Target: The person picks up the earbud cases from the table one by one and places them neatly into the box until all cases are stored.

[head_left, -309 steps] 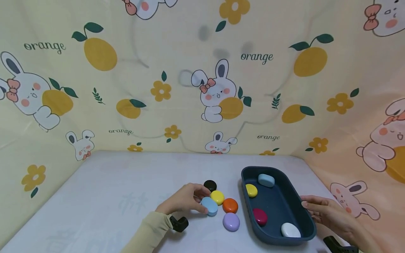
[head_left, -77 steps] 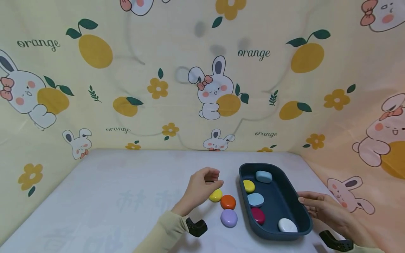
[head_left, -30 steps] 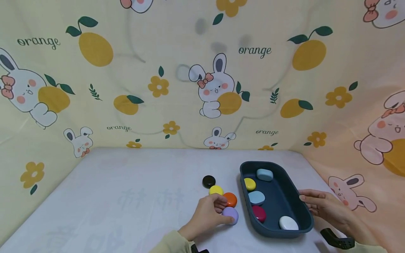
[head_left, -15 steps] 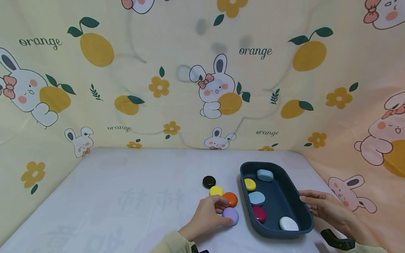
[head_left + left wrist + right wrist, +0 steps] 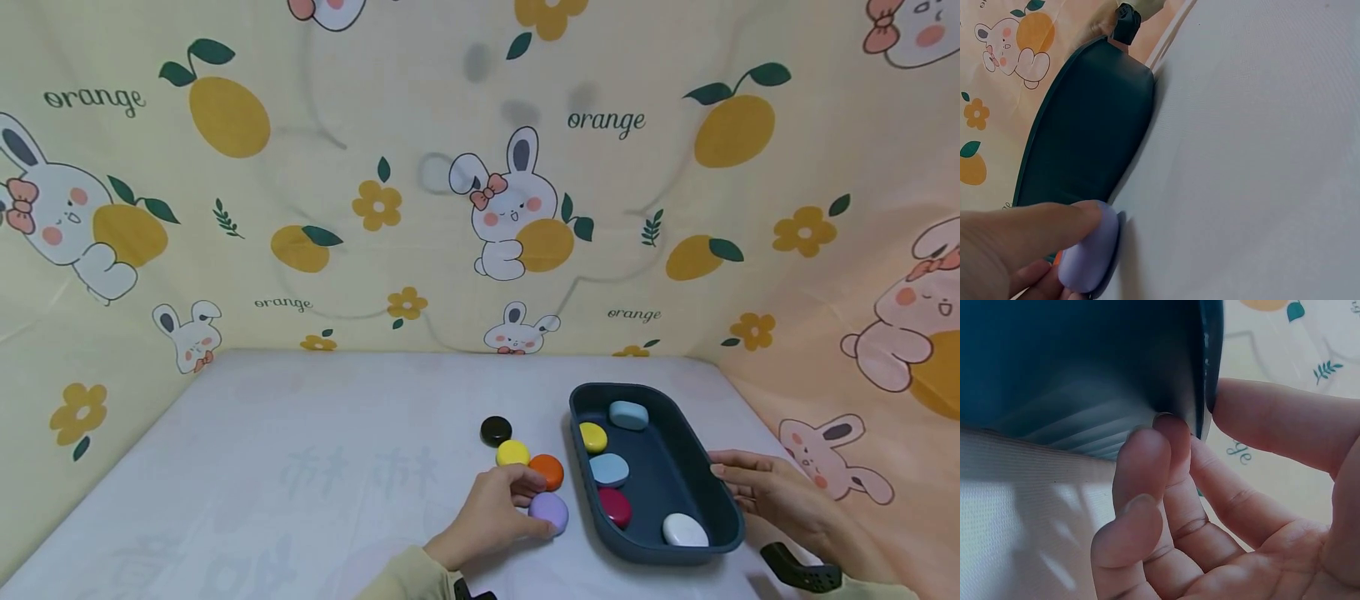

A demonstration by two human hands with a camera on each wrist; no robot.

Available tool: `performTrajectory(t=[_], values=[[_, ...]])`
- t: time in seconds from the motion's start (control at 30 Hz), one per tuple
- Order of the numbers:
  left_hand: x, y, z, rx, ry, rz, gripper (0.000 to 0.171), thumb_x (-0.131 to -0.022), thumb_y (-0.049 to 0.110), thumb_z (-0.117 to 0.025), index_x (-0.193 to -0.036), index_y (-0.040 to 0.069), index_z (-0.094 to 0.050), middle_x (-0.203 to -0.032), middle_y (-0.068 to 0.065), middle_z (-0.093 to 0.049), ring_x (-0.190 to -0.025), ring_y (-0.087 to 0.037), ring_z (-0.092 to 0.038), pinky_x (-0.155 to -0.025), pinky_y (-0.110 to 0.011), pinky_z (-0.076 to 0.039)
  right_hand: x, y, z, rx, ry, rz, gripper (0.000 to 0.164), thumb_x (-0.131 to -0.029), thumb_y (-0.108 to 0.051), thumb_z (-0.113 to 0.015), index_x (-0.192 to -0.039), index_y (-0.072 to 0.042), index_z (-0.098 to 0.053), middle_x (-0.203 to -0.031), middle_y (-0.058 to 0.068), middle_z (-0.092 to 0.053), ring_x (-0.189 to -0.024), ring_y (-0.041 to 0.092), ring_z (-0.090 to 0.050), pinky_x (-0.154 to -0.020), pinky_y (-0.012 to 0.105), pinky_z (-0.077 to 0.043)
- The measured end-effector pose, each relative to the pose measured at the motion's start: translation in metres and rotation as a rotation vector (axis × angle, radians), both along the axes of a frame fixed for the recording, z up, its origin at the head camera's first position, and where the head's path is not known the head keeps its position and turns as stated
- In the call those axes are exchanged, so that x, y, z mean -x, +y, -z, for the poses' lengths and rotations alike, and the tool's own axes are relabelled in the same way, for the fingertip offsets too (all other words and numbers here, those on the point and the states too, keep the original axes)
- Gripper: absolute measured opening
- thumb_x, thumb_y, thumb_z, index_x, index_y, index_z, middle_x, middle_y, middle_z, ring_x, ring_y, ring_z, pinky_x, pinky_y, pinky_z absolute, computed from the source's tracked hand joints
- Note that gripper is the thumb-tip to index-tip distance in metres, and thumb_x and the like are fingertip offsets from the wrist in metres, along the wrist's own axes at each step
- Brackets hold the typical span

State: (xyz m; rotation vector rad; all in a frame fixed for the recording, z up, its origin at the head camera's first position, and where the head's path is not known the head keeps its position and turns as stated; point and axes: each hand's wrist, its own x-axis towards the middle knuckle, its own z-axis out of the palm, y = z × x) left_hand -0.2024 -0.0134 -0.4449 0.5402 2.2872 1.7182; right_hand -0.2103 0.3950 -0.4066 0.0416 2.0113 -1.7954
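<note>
In the head view, my left hand [image 5: 486, 510] pinches a glossy purple disc [image 5: 550, 512] between thumb and fingers, at or just above the table. The left wrist view shows the thumb on one side of this disc [image 5: 1090, 253] and fingertips at the other. An orange disc [image 5: 547, 472] lies right behind it, partly covered by my fingers; yellow [image 5: 513, 453] and black [image 5: 496, 431] discs are further back. On the right stands a dark blue tray [image 5: 656, 483]. My right hand [image 5: 787, 504] holds its right rim, thumb on the rim and fingers bent against the outer wall [image 5: 1079, 381].
Inside the tray lie a pale blue oblong piece [image 5: 628, 415], a yellow disc [image 5: 593, 437], a light blue disc [image 5: 609, 471], a dark red disc [image 5: 615, 507] and a white piece [image 5: 685, 530]. A printed cloth [image 5: 420, 208] rises behind the white table [image 5: 315, 467].
The light blue disc has gone from the table into the tray. My left hand was near the black disc, then moved to the purple one, which has just shifted slightly right. Right hand stays.
</note>
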Motion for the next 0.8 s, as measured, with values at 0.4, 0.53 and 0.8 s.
performTrajectory(t=[0.4, 0.53, 0.8], values=[[0.0003, -0.0003, 0.0005, 0.051, -0.016, 0.032, 0.049, -0.069, 0.007, -0.09, -0.112, 0.01, -0.067, -0.103, 0.009, -0.064, -0.09, -0.008, -0.062, -0.086, -0.027, -0.053, -0.0002, -0.0005, -0.0001, -0.025, -0.007, 0.018, 0.022, -0.103, -0.019, -0.055, -0.119, -0.012, -0.068, -0.112, -0.001, -0.068, -0.099, 0.022, -0.062, -0.087, 0.036, -0.053], [0.0003, -0.0008, -0.0004, 0.055, -0.025, 0.048, 0.05, -0.069, 0.007, -0.089, -0.113, 0.009, -0.066, -0.103, 0.009, -0.063, -0.091, -0.008, -0.061, -0.087, -0.027, -0.052, -0.0003, 0.0002, 0.0003, -0.015, -0.007, 0.009, 0.022, -0.103, -0.018, -0.054, -0.119, -0.013, -0.068, -0.111, -0.001, -0.068, -0.097, 0.023, -0.062, -0.087, 0.035, -0.052], [-0.0021, -0.0001, -0.0024, 0.061, -0.007, 0.042, 0.052, -0.067, 0.005, -0.09, -0.113, 0.009, -0.065, -0.103, 0.009, -0.062, -0.09, -0.008, -0.06, -0.087, -0.026, -0.051, 0.0001, 0.0005, 0.0005, -0.014, -0.001, 0.011, 0.022, -0.103, -0.019, -0.054, -0.119, -0.013, -0.067, -0.11, -0.001, -0.068, -0.095, 0.023, -0.063, -0.086, 0.035, -0.053]])
